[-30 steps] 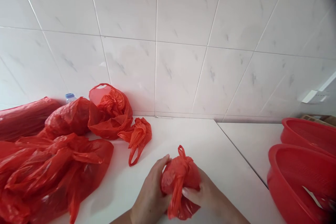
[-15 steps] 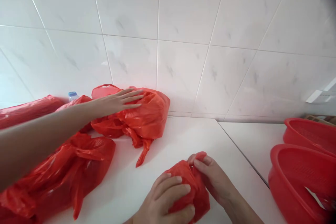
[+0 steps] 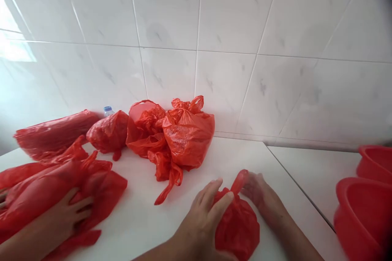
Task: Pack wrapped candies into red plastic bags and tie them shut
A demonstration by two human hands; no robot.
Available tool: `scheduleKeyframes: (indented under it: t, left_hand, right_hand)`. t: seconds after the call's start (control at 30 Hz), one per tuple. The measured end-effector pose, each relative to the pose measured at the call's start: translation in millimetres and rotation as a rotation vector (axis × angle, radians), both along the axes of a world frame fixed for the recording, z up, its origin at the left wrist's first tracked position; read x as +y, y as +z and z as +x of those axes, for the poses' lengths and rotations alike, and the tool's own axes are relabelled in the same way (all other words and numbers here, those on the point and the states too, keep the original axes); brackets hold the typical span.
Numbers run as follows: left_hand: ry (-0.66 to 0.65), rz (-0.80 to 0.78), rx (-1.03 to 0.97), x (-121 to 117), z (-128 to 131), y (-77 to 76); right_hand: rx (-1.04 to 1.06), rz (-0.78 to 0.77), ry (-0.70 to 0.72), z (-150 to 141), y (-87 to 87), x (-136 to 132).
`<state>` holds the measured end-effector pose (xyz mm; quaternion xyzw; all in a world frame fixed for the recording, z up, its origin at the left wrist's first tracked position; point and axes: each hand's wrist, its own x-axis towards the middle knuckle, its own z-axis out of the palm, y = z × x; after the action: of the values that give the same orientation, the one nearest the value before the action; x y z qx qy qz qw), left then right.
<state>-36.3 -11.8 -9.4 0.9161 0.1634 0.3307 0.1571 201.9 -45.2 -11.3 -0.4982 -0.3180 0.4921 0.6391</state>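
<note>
A small red plastic bag [image 3: 237, 228] with its handle end sticking up rests on the white table in front of me. My left hand [image 3: 202, 224] is cupped around its left side, fingers apart, thumb low near the bottom. To the right of the bag's upright handle is my right hand [image 3: 263, 195], smeared by motion; whether its fingers grip the handle is unclear. What the bag contains is hidden.
At left, another person's hand [image 3: 67, 216] presses on a large red bag [image 3: 104, 195]. Several knotted red bags, including a full one [image 3: 190, 138], line the tiled wall. Behind them shows a blue bottle cap [image 3: 108, 109]. Red plastic baskets [image 3: 352, 212] stand at right.
My left hand's fingers have lifted and spread; my right hand has shifted off the knotted top. The other person's arm has moved from the back bag to the front left one. The view has shifted left.
</note>
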Motion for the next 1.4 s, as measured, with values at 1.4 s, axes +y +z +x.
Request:
scheduleKeyframes:
  t: [1.4]
  left_hand:
    - [0.742,-0.247,0.128,120.0,-45.9,6.9]
  right_hand:
    - [-0.659,0.062,-0.109,-68.5,-26.3,50.6]
